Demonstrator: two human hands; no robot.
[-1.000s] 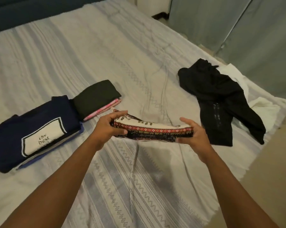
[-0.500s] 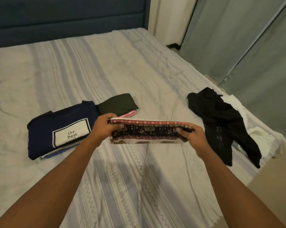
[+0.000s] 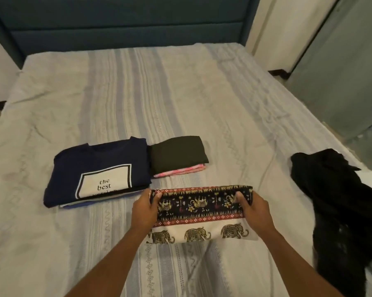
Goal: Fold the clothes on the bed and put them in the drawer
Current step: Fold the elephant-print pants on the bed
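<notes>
Between the two hands lies a folded patterned cloth point(image 3: 202, 213), a long flat band whose near edge rests on the bed point(image 3: 180, 93). Its far half is black, strewn with small gold elephants and flowers and bordered along both long sides by a red-and-gold strip. The near half is cream and carries a row of three larger dark elephants.

The left hand point(image 3: 143, 211) grips the cloth's left end, with the thumb lying on top of the black band and the fingers curled under the edge. The right hand point(image 3: 255, 209) holds the opposite end the same way, thumb on top and fingers tucked beneath.

Just beyond the left hand, towards its outer side, sits a folded navy shirt point(image 3: 99, 168) with a white panel reading "the best" (a lower line is cut off by the fold). It is stacked on paler folded pieces. Beyond the gap between the hands, a folded olive garment point(image 3: 177, 155) lies on a pink one point(image 3: 180, 170), touching the navy shirt's side.

Well out past the right hand sprawls an unfolded black garment point(image 3: 335, 200), with a bit of white cloth point(image 3: 371, 179) showing at its outer edge.
</notes>
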